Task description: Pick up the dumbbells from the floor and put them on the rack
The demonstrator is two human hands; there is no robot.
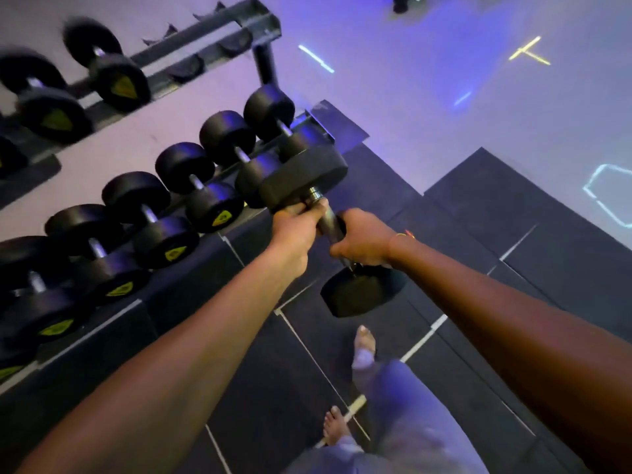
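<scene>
Dumbbell hangs in the air, carried by both hands on its handle, probably because it is heavy. Left hand and right hand have their fingers closed fully around the handle. It is just beside the rack, whose lower row is nearly full.

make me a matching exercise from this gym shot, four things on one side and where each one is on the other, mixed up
Things:
1. held dumbbell
2. left hand
3. right hand
4. upper shelf cradles

Places or states:
a. on the handle nearest the far head
b. empty at the right end
c. on the handle nearest the near head
d. off the floor, beside the lower row of racked dumbbells

Pairs: 1-d, 2-a, 3-c, 4-b
</scene>
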